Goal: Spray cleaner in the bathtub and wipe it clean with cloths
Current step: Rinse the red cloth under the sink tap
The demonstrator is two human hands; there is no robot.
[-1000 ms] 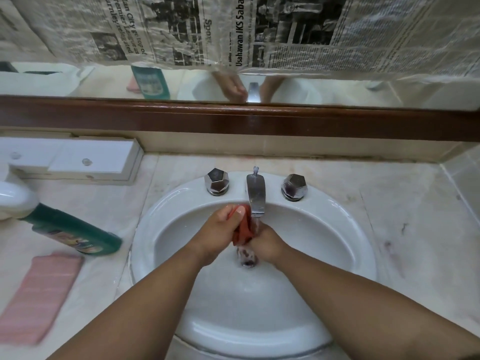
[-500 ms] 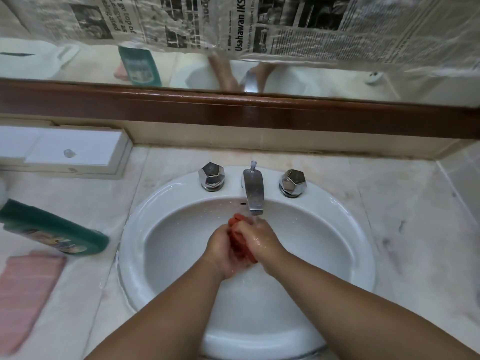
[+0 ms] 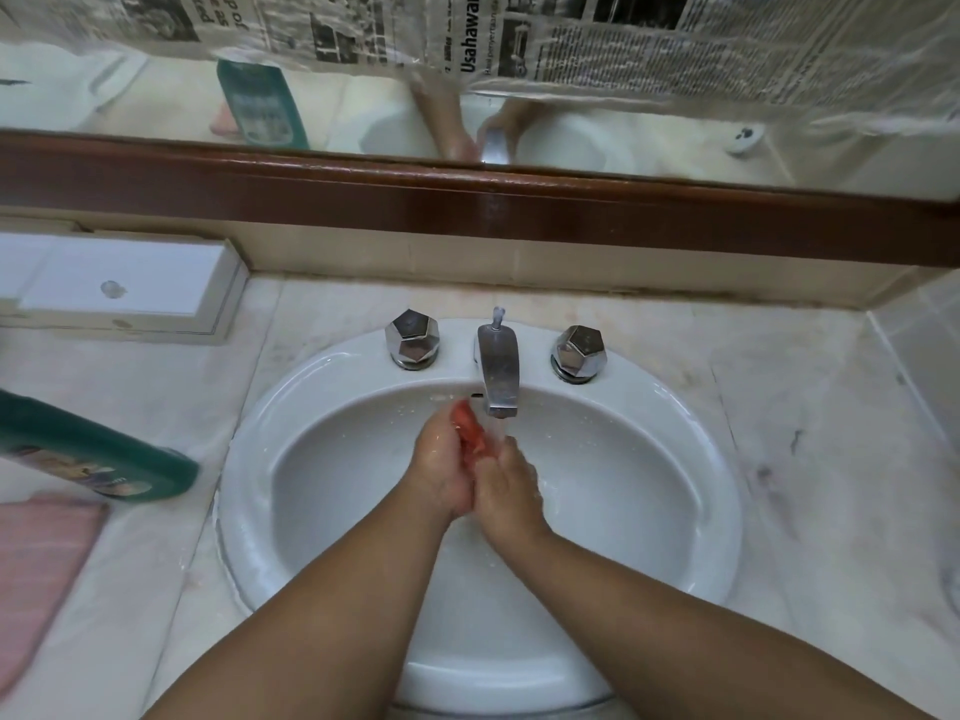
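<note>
A small wet red cloth (image 3: 470, 433) is squeezed between my two hands over the white sink basin (image 3: 649, 459). My left hand (image 3: 441, 470) grips it from the left and my right hand (image 3: 506, 485) presses against it from the right. Water runs from the chrome spout (image 3: 497, 371) onto the cloth and my right hand. Most of the cloth is hidden between my palms. A green cleaner bottle (image 3: 93, 454) lies on the counter at the left. Below it lies a pink cloth (image 3: 36, 563).
Two chrome tap knobs (image 3: 413, 337) (image 3: 578, 352) flank the spout. A white box (image 3: 119, 288) stands at the back left of the marble counter (image 3: 805, 459). A mirror with a brown frame (image 3: 467, 200) and newspaper taped over it rises behind the sink.
My hands have closed together around the red cloth and shifted slightly down and left under the running water. The view has tilted a little.
</note>
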